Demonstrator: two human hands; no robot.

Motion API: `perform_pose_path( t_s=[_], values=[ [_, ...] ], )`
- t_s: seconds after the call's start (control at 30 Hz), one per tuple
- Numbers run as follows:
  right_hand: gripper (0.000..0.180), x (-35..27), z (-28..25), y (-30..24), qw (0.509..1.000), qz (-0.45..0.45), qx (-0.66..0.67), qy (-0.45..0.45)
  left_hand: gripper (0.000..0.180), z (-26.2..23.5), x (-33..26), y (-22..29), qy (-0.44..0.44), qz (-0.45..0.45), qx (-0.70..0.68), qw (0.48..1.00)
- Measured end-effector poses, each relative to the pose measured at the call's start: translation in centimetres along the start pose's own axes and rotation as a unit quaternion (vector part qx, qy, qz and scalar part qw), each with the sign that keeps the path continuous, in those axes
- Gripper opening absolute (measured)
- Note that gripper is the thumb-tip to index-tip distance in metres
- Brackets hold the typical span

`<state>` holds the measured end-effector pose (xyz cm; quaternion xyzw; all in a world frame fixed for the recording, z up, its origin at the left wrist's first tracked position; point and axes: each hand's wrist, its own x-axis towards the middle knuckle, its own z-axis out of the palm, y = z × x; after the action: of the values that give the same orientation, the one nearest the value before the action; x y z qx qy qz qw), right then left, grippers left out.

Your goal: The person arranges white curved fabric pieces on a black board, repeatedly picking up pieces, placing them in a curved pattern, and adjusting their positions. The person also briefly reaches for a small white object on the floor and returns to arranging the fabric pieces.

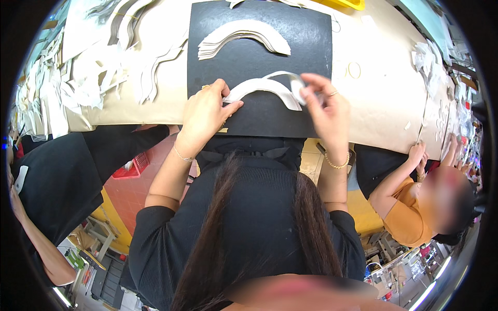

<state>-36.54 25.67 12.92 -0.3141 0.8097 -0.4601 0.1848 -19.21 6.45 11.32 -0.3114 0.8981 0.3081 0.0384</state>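
Observation:
A curved white piece [259,85], arched like a collar part, lies on the black mat [259,122] in front of me. My left hand [207,110] grips its left end, the thumb and index finger close together there. Between the fingers of my right hand [328,108] is a thin white strip [291,78], which loops up from the top of the arch and bends down at its right end. Motion blurs the right fingertips a little. Farther up the same mat rests a stack of similar curved cream pieces [244,35].
Brown paper [378,93] covers the table around the mat. Heaps of white scraps [67,88] and curved strips [155,67] lie to the left. Two rubber bands [354,69] are on the right. A yellow tray [353,4] stands at the far edge. People work on both sides.

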Motion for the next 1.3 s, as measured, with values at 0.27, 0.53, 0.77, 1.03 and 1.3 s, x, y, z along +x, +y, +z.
perform_pose_path(
  t_s=[0.27, 0.53, 0.77, 1.03, 1.3],
  values=[
    [0.028, 2.9, -1.5, 2.8, 0.981, 0.119, -0.113, 0.105, 0.021, -0.2, -0.2, -0.6, -0.005, -0.021, -0.101, 0.995],
    [0.027, 1.1, 2.0, -0.2, 0.991, -0.084, -0.102, -0.033, 0.01, 2.5, -0.7, -0.6, 0.109, 0.136, -0.101, 0.98],
    [0.026, 2.8, 6.6, -1.1, 0.949, -0.201, -0.126, -0.209, 0.014, 2.8, -1.6, -0.7, 0.147, 0.189, -0.105, 0.965],
    [0.014, 3.5, -1.7, 1.1, 0.966, -0.121, 0.105, -0.203, 0.057, 3.8, -3.5, 0.1, 0.139, 0.217, 0.048, 0.965],
    [0.01, -1.0, -13.7, -0.1, 0.951, -0.22, 0.214, -0.04, 0.056, 3.2, -2.8, 0.2, 0.117, 0.214, 0.057, 0.968]
  ],
)
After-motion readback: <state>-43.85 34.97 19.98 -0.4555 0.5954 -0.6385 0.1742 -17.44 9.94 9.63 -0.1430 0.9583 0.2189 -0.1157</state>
